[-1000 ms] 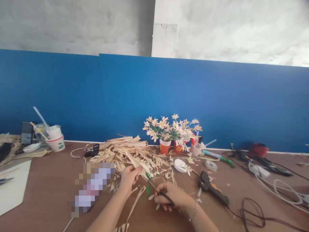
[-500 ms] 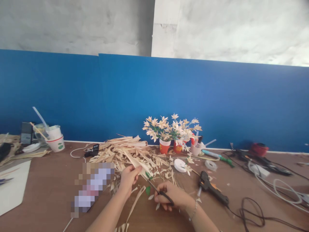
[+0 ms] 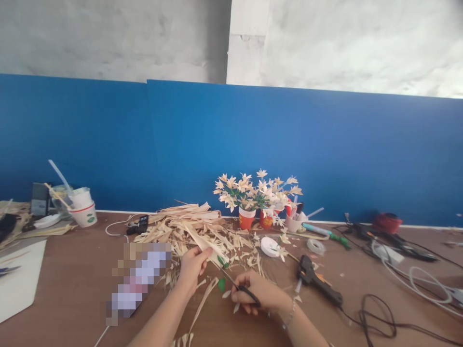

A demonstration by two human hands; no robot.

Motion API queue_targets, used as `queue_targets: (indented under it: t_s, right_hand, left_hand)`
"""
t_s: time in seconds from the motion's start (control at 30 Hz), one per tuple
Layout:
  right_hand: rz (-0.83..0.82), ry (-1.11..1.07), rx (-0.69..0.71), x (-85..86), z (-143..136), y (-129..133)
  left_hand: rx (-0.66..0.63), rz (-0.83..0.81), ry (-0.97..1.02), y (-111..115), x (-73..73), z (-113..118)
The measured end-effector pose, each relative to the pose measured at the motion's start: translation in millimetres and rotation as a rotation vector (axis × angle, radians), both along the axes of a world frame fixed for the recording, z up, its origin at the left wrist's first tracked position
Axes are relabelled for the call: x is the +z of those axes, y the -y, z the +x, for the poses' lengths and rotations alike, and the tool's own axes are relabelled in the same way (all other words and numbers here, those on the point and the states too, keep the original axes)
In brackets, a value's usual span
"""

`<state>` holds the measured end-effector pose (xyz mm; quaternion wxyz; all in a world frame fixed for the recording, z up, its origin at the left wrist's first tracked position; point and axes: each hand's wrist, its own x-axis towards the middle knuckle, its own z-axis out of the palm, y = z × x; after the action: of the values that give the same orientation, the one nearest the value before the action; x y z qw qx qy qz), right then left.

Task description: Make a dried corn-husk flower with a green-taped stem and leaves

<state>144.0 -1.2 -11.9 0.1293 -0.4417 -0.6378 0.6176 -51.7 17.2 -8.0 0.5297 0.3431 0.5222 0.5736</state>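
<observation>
Between the thumb and fingers of my left hand [image 3: 193,269] is a pale dried husk strip [image 3: 202,243], its long end pointing up and away. My right hand [image 3: 255,291] grips black-handled scissors [image 3: 246,292]. Their blades point up and left, with the tips at the strip's lower edge beside my left fingers; whether they are parted I cannot make out. Small cut petal-shaped pieces [image 3: 236,307] and a green scrap [image 3: 221,285] lie on the table near the right hand. Behind both hands spreads a heap of dried husks [image 3: 181,219].
Cream flowers stand in a red cup [image 3: 246,220] at the back. To the right lie a black glue gun [image 3: 318,282] with its cord, a white tape roll [image 3: 269,246] and tangled cables. A pixelated object [image 3: 139,279] lies left. A white cup [image 3: 86,214] stands far left.
</observation>
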Motion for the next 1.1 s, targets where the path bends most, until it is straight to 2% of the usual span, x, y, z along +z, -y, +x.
queue_targets:
  t_s: [0.43,0.77,1.1]
  right_hand:
    - [0.008,-0.039,0.012,15.1,-1,3]
    - [-0.002,-0.087,-0.010,2.4,1,0]
    - [0.001,-0.125,-0.033,4.3,-3,1]
  left_hand:
    - [-0.034,0.029,0.065,-1,-3.4,-2]
    - [-0.003,0.046,0.106,0,-1.0,1]
    - [0.114,0.071,0.072,3,-5.4,9]
